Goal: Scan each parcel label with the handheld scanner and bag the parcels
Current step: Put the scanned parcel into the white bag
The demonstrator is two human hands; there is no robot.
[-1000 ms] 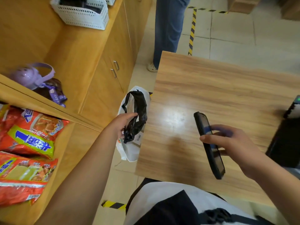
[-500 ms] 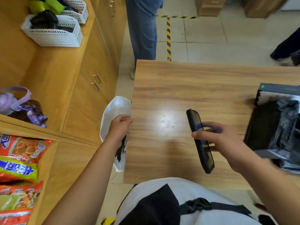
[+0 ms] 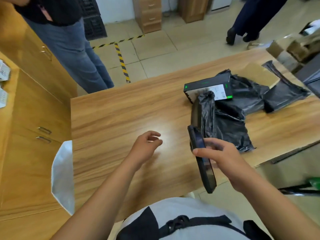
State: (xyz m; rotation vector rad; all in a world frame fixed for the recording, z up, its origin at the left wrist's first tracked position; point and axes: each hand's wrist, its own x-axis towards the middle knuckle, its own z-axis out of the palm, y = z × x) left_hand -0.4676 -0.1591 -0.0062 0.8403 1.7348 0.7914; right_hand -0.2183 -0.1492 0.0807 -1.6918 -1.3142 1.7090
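Note:
My right hand [image 3: 220,155] grips the black handheld scanner [image 3: 202,158] above the table's near edge, its screen facing left. My left hand [image 3: 146,148] hovers over the wooden table [image 3: 112,118] with loosely curled fingers and holds nothing. Beyond the scanner lie black plastic parcels [image 3: 225,122]. A black box with green marks and a white label [image 3: 208,90] sits on them, farther back. A white bag [image 3: 62,175] hangs at the table's left edge.
A person in jeans [image 3: 74,52] stands at the table's far left corner, by the wooden cabinets [image 3: 34,118]. Another person's legs [image 3: 242,32] are at the back right. More black bags [image 3: 284,92] and cardboard boxes [image 3: 297,49] crowd the table's right side.
My left hand let go of the black parcel in the white bag and rose over the table. The view swung right, so the box and black parcels came into sight.

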